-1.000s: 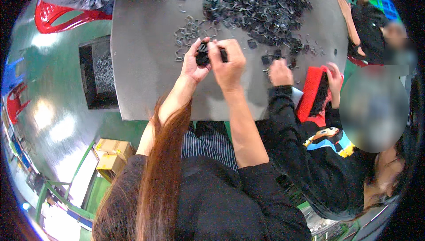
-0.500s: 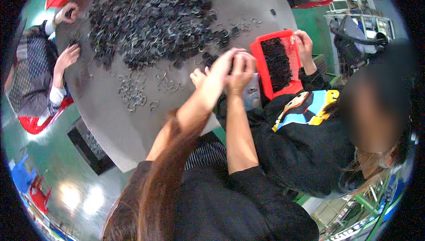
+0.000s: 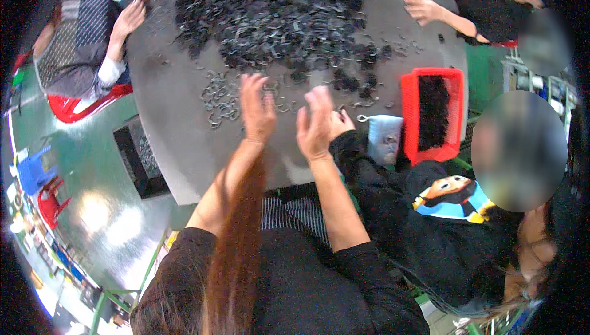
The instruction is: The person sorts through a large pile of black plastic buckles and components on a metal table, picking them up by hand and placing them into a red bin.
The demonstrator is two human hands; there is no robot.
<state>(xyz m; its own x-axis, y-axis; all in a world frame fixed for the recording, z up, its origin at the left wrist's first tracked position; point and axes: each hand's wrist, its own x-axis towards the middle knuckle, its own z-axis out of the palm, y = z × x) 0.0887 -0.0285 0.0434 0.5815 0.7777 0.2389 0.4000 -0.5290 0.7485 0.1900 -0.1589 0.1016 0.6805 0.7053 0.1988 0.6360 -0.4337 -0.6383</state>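
My left hand (image 3: 257, 109) is held over the grey table (image 3: 190, 157), fingers stretched upward and apart, nothing seen in it. Just right of it is my right hand (image 3: 314, 125), also open, its fingertips smeared by motion. Loose thin curved pieces (image 3: 220, 100) lie beside my left hand. Beyond both hands spreads a large heap of small black curved parts (image 3: 276, 18). A neighbour's hand (image 3: 339, 124) shows close by my right hand, partly hidden behind it.
A red plastic basket (image 3: 457, 117) holding black parts stands at the right, beside a light-blue pouch (image 3: 384, 139). A person in black (image 3: 430, 243) sits close at my right. Other people's hands (image 3: 128, 18) (image 3: 424, 10) are across the table. A black bin (image 3: 140, 160) stands on the floor.
My hands were together near the red basket; now they are apart, farther left over the table. The neighbour's hand has left the basket's rim. The whole view has shifted.
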